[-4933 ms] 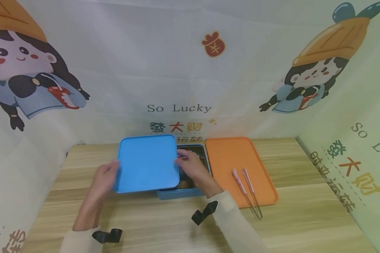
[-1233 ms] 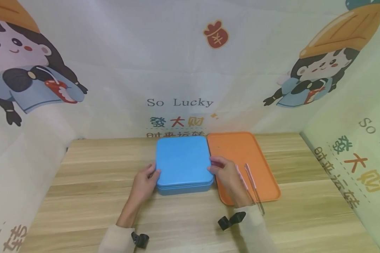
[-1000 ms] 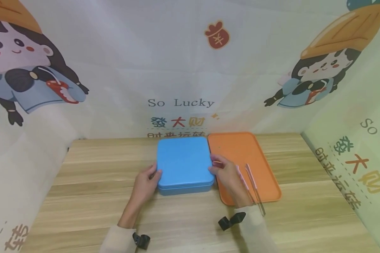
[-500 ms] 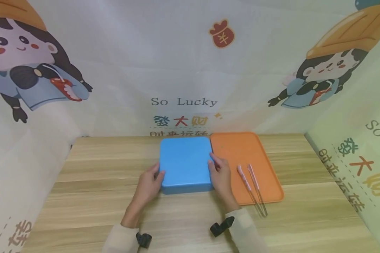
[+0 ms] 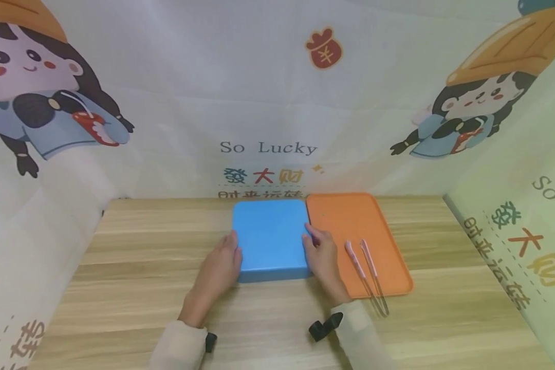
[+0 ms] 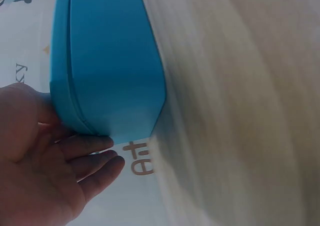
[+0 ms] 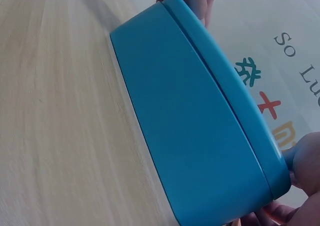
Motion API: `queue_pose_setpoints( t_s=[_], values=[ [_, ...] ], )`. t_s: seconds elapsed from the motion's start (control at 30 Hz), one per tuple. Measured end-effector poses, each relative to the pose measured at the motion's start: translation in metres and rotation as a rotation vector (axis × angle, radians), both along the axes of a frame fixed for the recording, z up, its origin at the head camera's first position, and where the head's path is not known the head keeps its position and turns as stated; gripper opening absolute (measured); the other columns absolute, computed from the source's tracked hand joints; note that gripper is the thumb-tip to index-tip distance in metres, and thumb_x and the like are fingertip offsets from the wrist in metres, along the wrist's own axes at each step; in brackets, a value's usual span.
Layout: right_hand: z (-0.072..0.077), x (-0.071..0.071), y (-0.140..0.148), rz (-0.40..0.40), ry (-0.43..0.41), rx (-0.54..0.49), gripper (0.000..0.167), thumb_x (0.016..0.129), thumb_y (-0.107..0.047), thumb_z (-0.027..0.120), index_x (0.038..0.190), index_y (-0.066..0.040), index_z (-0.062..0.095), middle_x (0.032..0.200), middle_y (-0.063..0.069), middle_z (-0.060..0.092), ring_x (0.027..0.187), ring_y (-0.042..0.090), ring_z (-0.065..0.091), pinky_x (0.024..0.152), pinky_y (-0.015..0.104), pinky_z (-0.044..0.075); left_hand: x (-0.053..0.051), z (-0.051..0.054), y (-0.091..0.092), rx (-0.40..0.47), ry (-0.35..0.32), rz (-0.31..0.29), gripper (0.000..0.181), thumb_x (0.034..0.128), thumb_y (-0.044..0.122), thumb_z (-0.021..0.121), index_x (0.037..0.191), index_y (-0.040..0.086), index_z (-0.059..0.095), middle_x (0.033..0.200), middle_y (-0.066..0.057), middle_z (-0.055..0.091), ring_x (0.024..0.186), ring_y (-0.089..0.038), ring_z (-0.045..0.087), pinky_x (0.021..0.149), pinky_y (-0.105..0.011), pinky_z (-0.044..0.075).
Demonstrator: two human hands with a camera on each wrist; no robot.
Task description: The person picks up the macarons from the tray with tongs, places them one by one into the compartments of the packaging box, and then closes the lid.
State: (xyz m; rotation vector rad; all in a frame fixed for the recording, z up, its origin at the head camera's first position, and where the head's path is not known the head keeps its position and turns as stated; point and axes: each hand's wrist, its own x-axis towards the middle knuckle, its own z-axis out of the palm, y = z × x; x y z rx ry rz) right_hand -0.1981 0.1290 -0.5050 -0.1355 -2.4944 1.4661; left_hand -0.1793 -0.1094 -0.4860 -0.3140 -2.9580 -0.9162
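A square blue box rests on the wooden table with its lid on. A thin seam between the lid and the body runs along the front in the right wrist view. My left hand holds the box's left side, thumb at the lid edge and loosely bent fingers beside the corner. On the opposite side my right hand holds the edge, with the thumb on the lid and the fingers bent against the side. The box's contents are hidden.
An orange tray lies right of the box. Metal tongs with pink tips lie on it, handle end past the tray's front edge. A printed cloth hangs behind the table.
The blue lid, held left of the uncovered box at first, is on the box now. The gap under it has narrowed. My right hand has shifted left off the tongs' area; my left hand has turned inward.
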Motion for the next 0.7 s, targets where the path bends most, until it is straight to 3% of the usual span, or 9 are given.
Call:
queue_pose_setpoints(
  t_s=[0.1, 0.2, 0.4, 0.53, 0.7],
  values=[
    [0.003, -0.003, 0.002, 0.027, -0.013, 0.032, 0.036, 0.098, -0.016, 0.06, 0.133, -0.007, 0.063, 0.113, 0.02, 0.062, 0.106, 0.033, 0.064, 0.092, 0.048, 0.054, -0.001, 0.006, 0.0, -0.015, 0.007, 0.011, 0.051, 0.1036, 0.016, 0.044, 0.147, -0.011, 0.036, 0.145, -0.031, 0.046, 0.135, -0.045, 0.044, 0.107, -0.058, 0.04],
    [0.008, -0.008, 0.006, 0.074, -0.015, 0.059, 0.036, 0.098, -0.016, 0.06, 0.132, -0.006, 0.064, 0.115, 0.021, 0.061, 0.107, 0.034, 0.064, 0.092, 0.048, 0.054, -0.006, 0.01, -0.003, 0.03, -0.027, 0.031, 0.051, 0.1041, 0.019, 0.043, 0.145, -0.011, 0.039, 0.145, -0.03, 0.046, 0.135, -0.044, 0.045, 0.106, -0.058, 0.041],
    [0.019, -0.032, 0.011, 0.175, 0.006, 0.086, 0.045, 0.1, -0.02, 0.057, 0.143, -0.005, 0.053, 0.143, 0.024, 0.048, 0.126, 0.039, 0.054, 0.105, 0.052, 0.045, -0.037, 0.012, -0.008, 0.152, -0.074, 0.041, 0.058, 0.1064, 0.027, 0.037, 0.153, -0.005, 0.025, 0.155, -0.024, 0.036, 0.141, -0.038, 0.039, 0.114, -0.053, 0.033],
    [0.023, -0.049, 0.008, 0.243, -0.047, 0.175, 0.053, 0.103, -0.028, 0.05, 0.152, -0.007, 0.04, 0.157, 0.023, 0.033, 0.144, 0.04, 0.034, 0.116, 0.055, 0.029, -0.057, 0.004, -0.006, 0.158, -0.082, 0.012, 0.058, 0.1075, 0.028, 0.033, 0.157, 0.001, 0.018, 0.16, -0.019, 0.028, 0.147, -0.036, 0.029, 0.119, -0.048, 0.026],
    [0.022, -0.06, 0.008, 0.277, -0.119, 0.262, 0.055, 0.106, -0.03, 0.043, 0.155, -0.009, 0.032, 0.162, 0.016, 0.026, 0.149, 0.036, 0.025, 0.121, 0.051, 0.022, -0.069, -0.001, 0.001, 0.131, -0.104, 0.007, 0.058, 0.1075, 0.027, 0.034, 0.156, 0.0, 0.02, 0.159, -0.021, 0.03, 0.146, -0.037, 0.031, 0.119, -0.048, 0.027]
  ],
)
